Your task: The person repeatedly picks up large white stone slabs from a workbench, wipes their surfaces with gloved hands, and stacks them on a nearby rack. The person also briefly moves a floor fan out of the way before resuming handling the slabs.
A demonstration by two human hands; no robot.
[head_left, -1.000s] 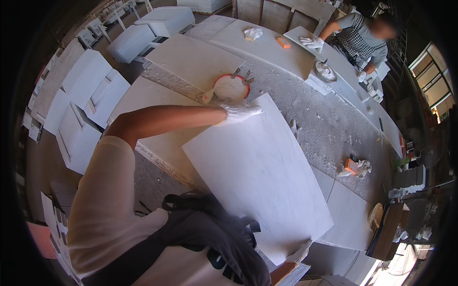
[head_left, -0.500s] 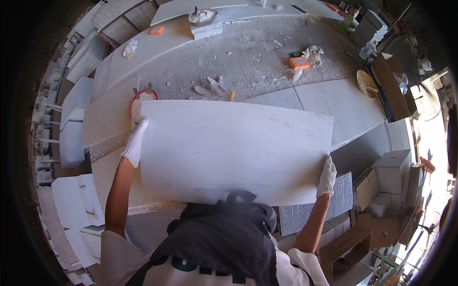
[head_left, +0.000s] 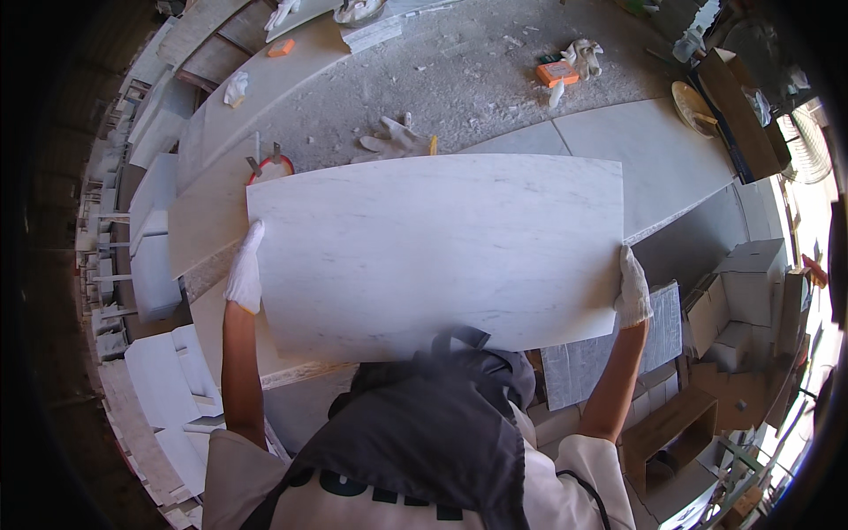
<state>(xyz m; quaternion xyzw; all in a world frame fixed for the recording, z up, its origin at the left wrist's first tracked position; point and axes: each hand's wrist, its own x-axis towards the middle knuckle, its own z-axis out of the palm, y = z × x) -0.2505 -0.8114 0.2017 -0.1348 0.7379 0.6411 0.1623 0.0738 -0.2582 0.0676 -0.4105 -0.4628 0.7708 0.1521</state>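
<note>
A large white marble slab [head_left: 433, 247] with faint grey veins spans the space in front of my body, its near edge close to my dark apron [head_left: 415, 433]. At its left edge, my left hand [head_left: 245, 272], in a white knit glove, is closed on the slab. My right hand [head_left: 633, 287], gloved the same way, grips the right edge. The fingers of both hands are partly hidden by or behind the slab. Past its far left corner shows part of a red-rimmed bowl [head_left: 284, 165] with metal scraper blades. A loose white glove [head_left: 393, 139] lies just beyond the far edge.
Stone-chip rubble [head_left: 459, 71] covers the middle of the work surface, with pale slabs [head_left: 618, 150] around it. An orange box [head_left: 558, 72] and a crumpled glove [head_left: 583, 56] lie farther off. At right are a yellowish bowl [head_left: 693, 110], an open carton [head_left: 738, 115] and stacked boxes [head_left: 751, 274].
The slab has risen slightly toward me and covers more of the red-rimmed bowl. Both hands keep hold of it, and the right hand now appears higher. The whole view has shifted.
</note>
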